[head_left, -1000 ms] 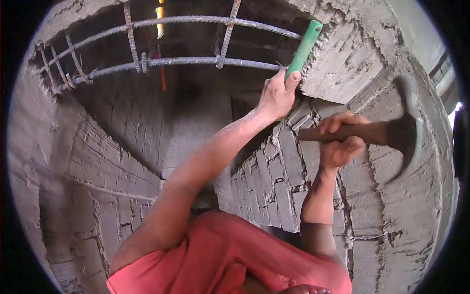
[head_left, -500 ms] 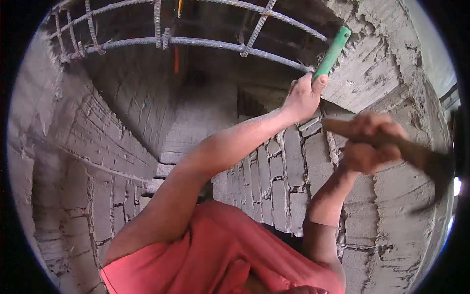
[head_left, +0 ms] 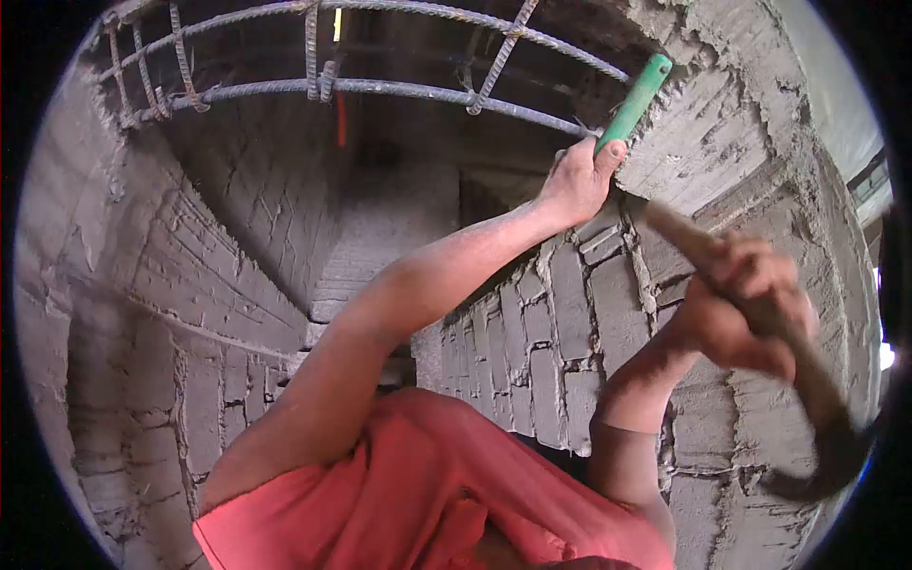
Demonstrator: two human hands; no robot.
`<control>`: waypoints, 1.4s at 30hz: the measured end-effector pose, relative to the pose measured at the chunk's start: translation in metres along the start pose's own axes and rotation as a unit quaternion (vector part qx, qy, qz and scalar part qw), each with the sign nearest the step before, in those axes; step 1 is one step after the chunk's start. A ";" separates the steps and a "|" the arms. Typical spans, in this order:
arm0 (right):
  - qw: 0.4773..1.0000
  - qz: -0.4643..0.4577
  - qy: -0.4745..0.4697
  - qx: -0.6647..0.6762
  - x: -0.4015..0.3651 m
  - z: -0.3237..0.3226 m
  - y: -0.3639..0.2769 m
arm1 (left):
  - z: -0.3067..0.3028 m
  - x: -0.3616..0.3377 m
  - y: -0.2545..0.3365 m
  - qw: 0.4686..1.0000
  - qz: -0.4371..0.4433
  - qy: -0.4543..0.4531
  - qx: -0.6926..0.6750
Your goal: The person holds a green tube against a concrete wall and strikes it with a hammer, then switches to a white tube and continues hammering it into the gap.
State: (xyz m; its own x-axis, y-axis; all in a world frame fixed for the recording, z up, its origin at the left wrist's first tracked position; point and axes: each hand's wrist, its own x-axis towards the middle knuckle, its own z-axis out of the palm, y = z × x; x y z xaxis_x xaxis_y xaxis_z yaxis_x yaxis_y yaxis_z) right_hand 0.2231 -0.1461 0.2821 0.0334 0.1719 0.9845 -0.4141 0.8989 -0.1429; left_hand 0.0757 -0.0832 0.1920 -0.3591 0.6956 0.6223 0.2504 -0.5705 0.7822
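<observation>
My left hand (head_left: pixel 578 182) is closed around a green bar-like tool (head_left: pixel 635 103) with a small hole near its upper end. That tool slants up to the right, against the rough edge of the mortar-covered wall (head_left: pixel 708 157); its lower part is hidden in my fist. Lower on the right, my right hand (head_left: pixel 746 313) grips the wooden handle of a hammer (head_left: pixel 819 394). The hammer's dark, curved head hangs at the lower right, slightly blurred. Its handle end points up left, below my left hand and apart from it.
Ribbed steel bars (head_left: pixel 408 90), tied in a curved lattice, cross the top. Grey brickwork (head_left: pixel 560 313) lines the right, and a mortar-smeared wall (head_left: pixel 204 252) rises on the left. A dark recess opens behind the bars. My red shirt (head_left: pixel 427 475) fills the bottom.
My right hand has moved a little right and down, and the hammer has tilted, its head now lower. My left hand and the green tool have shifted slightly left.
</observation>
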 end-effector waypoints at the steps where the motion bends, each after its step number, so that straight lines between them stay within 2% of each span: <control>1: 0.997 -0.044 -0.032 0.052 0.003 -0.001 0.003 | 0.000 0.001 0.000 1.000 -0.001 0.000 -0.002; 2: 0.989 -0.088 -0.065 0.104 0.006 -0.002 0.005 | -0.001 0.001 -0.002 1.000 0.010 0.006 0.003; 3: 0.979 -0.080 -0.084 -0.169 -0.009 -0.013 0.027 | -0.001 0.001 -0.003 1.000 0.022 0.012 0.009; 4: 0.897 -0.069 -0.096 -0.426 -0.032 -0.031 0.065 | -0.002 0.003 -0.003 1.000 0.023 0.012 0.007; 5: 0.784 -0.051 -0.255 -0.563 -0.022 -0.023 0.074 | -0.002 0.006 -0.003 1.000 0.019 0.009 0.011; 6: 0.842 0.339 -0.119 -0.402 -0.026 -0.020 0.066 | -0.003 0.002 -0.003 1.000 0.011 0.000 0.018; 7: 0.846 0.332 -0.116 -0.401 -0.026 -0.017 0.055 | -0.004 0.005 -0.002 1.000 0.020 0.000 0.020; 9: 0.917 0.290 0.004 -0.274 -0.029 -0.014 0.031 | -0.004 0.003 -0.009 0.999 0.008 0.022 0.042; 10: 0.962 0.240 0.048 -0.124 -0.027 -0.009 0.018 | -0.003 0.000 -0.013 0.999 0.002 0.021 0.042; 11: 0.979 0.180 0.092 0.033 -0.015 0.001 0.005 | -0.004 0.001 -0.014 0.999 0.002 0.018 0.038; 13: 0.998 -0.052 -0.039 0.013 0.000 0.001 -0.010 | -0.003 0.005 -0.015 1.000 0.006 0.004 0.027; 14: 0.992 -0.108 -0.012 0.061 0.003 0.013 -0.013 | -0.001 0.005 -0.015 1.000 0.007 -0.001 0.025; 15: 0.992 -0.110 -0.009 0.055 -0.005 0.005 0.002 | -0.002 0.005 -0.015 1.000 0.001 -0.001 0.030; 16: 0.992 -0.086 -0.002 -0.097 -0.022 -0.010 0.030 | -0.003 0.006 -0.014 0.999 -0.003 -0.002 0.035; 17: 0.968 -0.061 0.005 -0.243 -0.026 -0.018 0.052 | -0.005 0.009 -0.013 0.999 0.001 -0.006 0.033; 18: 0.938 0.107 -0.082 -0.319 -0.018 -0.018 0.066 | -0.009 0.011 -0.010 0.999 0.012 -0.006 0.046; 19: 0.867 0.278 -0.162 -0.382 -0.018 -0.021 0.070 | -0.009 0.006 -0.009 0.998 0.017 -0.012 0.061; 21: 0.875 0.267 -0.080 -0.395 -0.018 -0.027 0.055 | -0.006 0.011 -0.007 0.998 0.005 -0.022 0.060; 22: 0.913 0.292 -0.030 -0.284 -0.013 -0.027 0.041 | -0.005 0.013 -0.009 0.997 0.001 -0.014 0.073; 23: 0.934 0.244 0.041 -0.257 -0.012 -0.019 0.025 | -0.004 0.005 -0.013 0.996 -0.010 -0.014 0.087; 24: 0.967 0.215 0.097 -0.094 -0.010 -0.020 0.016 | -0.007 0.003 -0.006 0.996 -0.026 -0.029 0.081; 25: 0.952 0.192 0.137 0.196 -0.006 -0.030 0.009 | -0.007 0.003 -0.004 0.996 -0.023 -0.031 0.086; 26: 0.971 0.084 0.070 0.213 -0.006 -0.033 0.006 | -0.006 0.004 -0.003 0.995 -0.012 -0.017 0.093; 27: 0.996 0.006 0.000 0.085 0.001 -0.035 -0.009 | -0.006 0.004 -0.002 0.995 -0.001 -0.003 0.099; 28: 0.995 -0.051 0.042 0.073 0.000 -0.035 -0.015 | -0.008 0.002 -0.002 0.995 0.004 -0.005 0.104; 29: 0.995 -0.056 0.047 0.074 -0.004 -0.032 -0.020 | -0.015 0.000 -0.002 0.990 0.011 -0.027 0.136; 31: 0.971 -0.182 0.112 0.108 -0.014 -0.024 -0.029 | -0.030 -0.010 -0.003 0.984 0.024 -0.051 0.171; 33: 0.984 -0.141 0.090 0.056 -0.038 -0.026 -0.035 | -0.043 -0.026 -0.010 0.956 0.107 -0.158 0.222; 34: 0.989 -0.110 0.072 0.068 -0.050 -0.027 -0.032 | -0.042 -0.029 -0.024 0.948 0.174 -0.137 0.230; 37: 0.991 0.007 0.099 0.085 -0.087 -0.018 -0.013 | -0.038 -0.024 -0.027 0.966 0.170 -0.087 0.172; 39: 0.989 0.035 0.091 0.109 -0.103 -0.019 -0.002 | -0.035 -0.013 -0.021 0.982 0.096 -0.080 0.142; 41: 0.977 0.176 0.089 0.081 -0.112 -0.021 -0.002 | -0.033 -0.004 -0.019 0.986 0.095 -0.085 0.111; 42: 0.978 0.174 0.089 0.078 -0.111 -0.021 -0.003 | -0.031 -0.001 -0.019 0.986 0.096 -0.087 0.108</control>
State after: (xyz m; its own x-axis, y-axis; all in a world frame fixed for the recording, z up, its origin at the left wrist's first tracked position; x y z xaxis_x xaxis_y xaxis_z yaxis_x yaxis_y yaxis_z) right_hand 0.2396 -0.1594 0.1707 0.0175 0.5368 0.8435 -0.5619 0.7031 -0.4358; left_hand 0.0438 -0.0866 0.1757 -0.1322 0.6587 0.7407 0.4910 -0.6056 0.6262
